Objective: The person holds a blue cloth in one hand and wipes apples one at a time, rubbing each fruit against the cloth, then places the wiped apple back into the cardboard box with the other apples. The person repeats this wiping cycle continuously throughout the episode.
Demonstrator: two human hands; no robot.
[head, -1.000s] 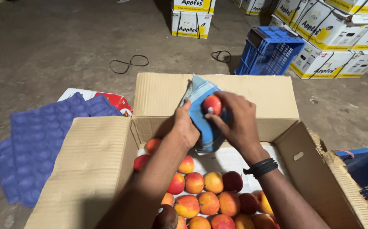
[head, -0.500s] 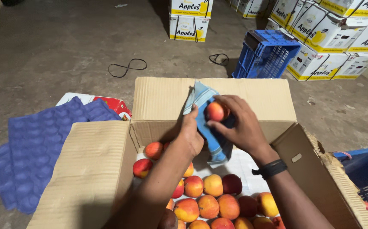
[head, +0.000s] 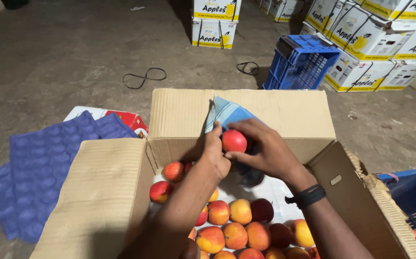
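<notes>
Since the earlier frame, both hands are shifting slightly lower and nearer the open cardboard box (head: 284,112), with the red apple (head: 234,141) turning more toward the camera. Right hand (head: 264,149) is closing its fingers around the apple, pinching it from the right side and beneath, a dark band showing at the wrist. Left hand (head: 215,152) is pressing against the apple's left side with fingers curled, gripping the blue checked cloth (head: 226,113), which is rising behind the fruit toward the box's rear flap. Apple and cloth are being held above the box interior, over a bare patch of white liner paper (head: 265,192). Loose apples (head: 236,235), red and yellow, are lying in the box nearer the camera. Purple moulded fruit trays (head: 40,168) are resting on the floor to the left; a blue plastic crate (head: 299,62) and stacked white cartons (head: 375,43) are standing beyond
</notes>
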